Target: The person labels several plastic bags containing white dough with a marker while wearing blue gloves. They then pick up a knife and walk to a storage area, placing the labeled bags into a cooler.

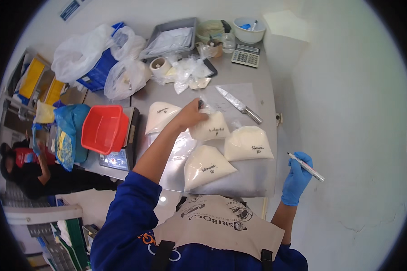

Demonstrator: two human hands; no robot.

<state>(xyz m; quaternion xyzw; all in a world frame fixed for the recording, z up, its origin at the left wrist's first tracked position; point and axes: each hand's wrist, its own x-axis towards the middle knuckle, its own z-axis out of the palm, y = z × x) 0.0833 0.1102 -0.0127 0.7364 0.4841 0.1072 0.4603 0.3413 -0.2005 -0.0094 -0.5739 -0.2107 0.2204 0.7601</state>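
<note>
My left hand (192,115), bare, grips the gathered top of a clear plastic bag of cream-coloured powder (212,128) that bears handwriting. Something small and dark shows at its fingertips; I cannot tell what it is. In my right hand (296,179), which wears a blue glove, is an uncapped marker pen (308,167), held off the table's right side with its black tip pointing left. More powder bags with handwriting lie around the left hand: one at the left (161,117), partly behind the hand and forearm, one at the right (249,145) and one nearest me (208,169).
A kitchen knife (239,104) lies beyond the bags on a clear sheet. Left stands a red plastic basin (105,128) on a digital scale (132,149). Small plastic bags (190,73), a calculator (246,56) and a grey tray (152,44) are farther back. Another person (54,179) stands at left.
</note>
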